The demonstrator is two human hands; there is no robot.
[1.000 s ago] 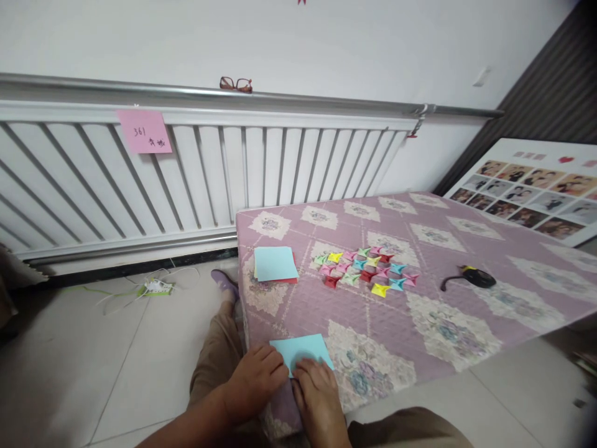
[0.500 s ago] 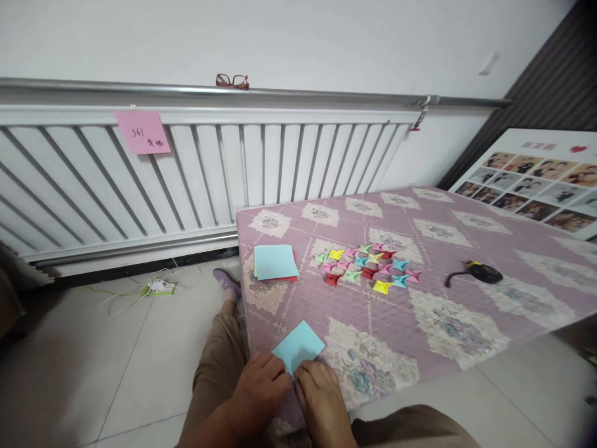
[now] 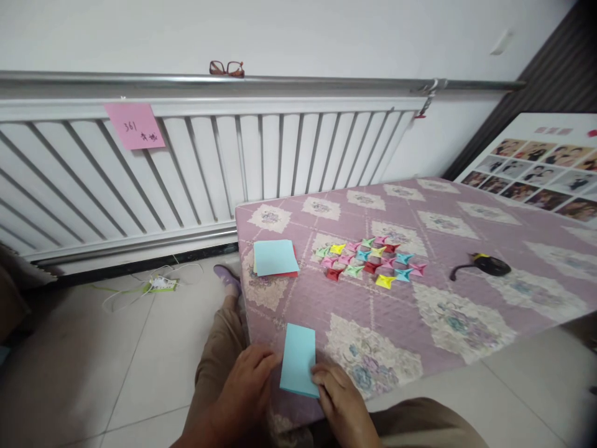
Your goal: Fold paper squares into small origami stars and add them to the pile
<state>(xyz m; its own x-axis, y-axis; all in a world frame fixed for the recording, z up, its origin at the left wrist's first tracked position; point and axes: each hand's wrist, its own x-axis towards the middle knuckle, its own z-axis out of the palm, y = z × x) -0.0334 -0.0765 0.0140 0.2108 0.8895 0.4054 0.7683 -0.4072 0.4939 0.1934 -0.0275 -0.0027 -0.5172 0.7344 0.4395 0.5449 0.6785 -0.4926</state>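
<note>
Light blue paper, folded into an upright rectangle, is what I have in front of me: the folded sheet (image 3: 298, 358) lies at the near left corner of the tabletop (image 3: 321, 305), its long sides running away from me and its layers just showing along the near edge. My right grip (image 3: 342, 395) is closed on it, thumb and fingers pinching the right side close to the near corner. My left grip (image 3: 249, 376) rests just beside the left edge, fingers loosely bent and pointing toward the paper; I cannot tell whether they touch it or how far they are closed. Beyond the folded sheet, near the left edge of the tabletop, sits a stack of paper (image 3: 275, 257) with light blue on top and a red border peeking out along the right and near sides. To the right of that stack, small folded paper shapes (image 3: 372, 267) in green, yellow, pink, blue and red stand close together in slanting rows. Farther right, well apart from them, lies a black object (image 3: 492, 265) with a bit of yellow and a short tail. Across from me a pink note (image 3: 136, 126) marked 361 hangs on the white radiator (image 3: 291, 149), and a pair of glasses (image 3: 227, 68) rests on the pipe (image 3: 298, 86) above.
</note>
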